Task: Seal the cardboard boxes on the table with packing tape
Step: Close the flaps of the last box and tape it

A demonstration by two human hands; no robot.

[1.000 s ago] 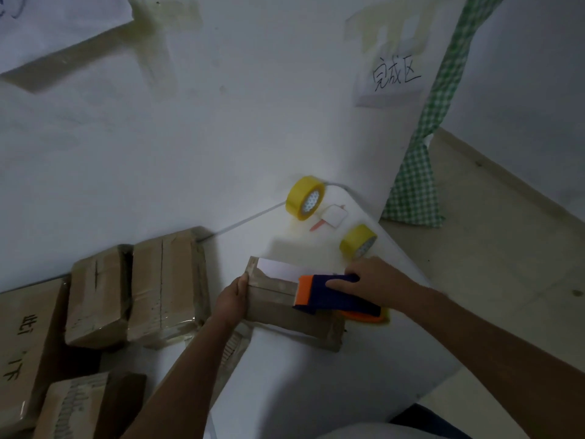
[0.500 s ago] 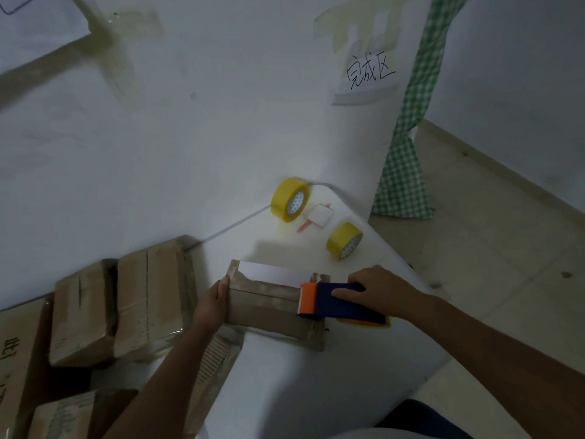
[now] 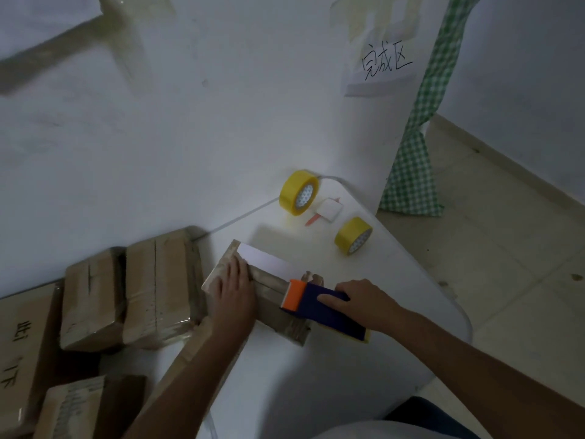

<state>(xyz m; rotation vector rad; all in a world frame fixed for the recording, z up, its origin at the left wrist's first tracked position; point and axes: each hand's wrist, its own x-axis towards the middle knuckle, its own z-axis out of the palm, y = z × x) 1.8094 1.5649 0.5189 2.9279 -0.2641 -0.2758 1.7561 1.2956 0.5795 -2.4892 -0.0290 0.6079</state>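
1. One cardboard box (image 3: 272, 299) lies flat near the middle of the white table (image 3: 364, 359), its long axis running from the far left toward the near right; a white label (image 3: 269, 263) runs along its far edge
2. Left hand (image 3: 232, 294) lies palm down on the box's left end, fingers straight and pointing away from the person, pressing rather than gripping, forearm reaching in from the lower left
3. Right hand (image 3: 367, 304) grips the blue tape dispenser (image 3: 326, 308), index finger stretched along its top, other fingers curled round the body; the orange head points left and sits on the box top near its right end
4. Two yellow tape rolls (image 3: 299, 193) (image 3: 353, 235) stand on edge at the far side of the table, well apart from the box
5. Several more cardboard boxes (image 3: 161, 289) sit to the left
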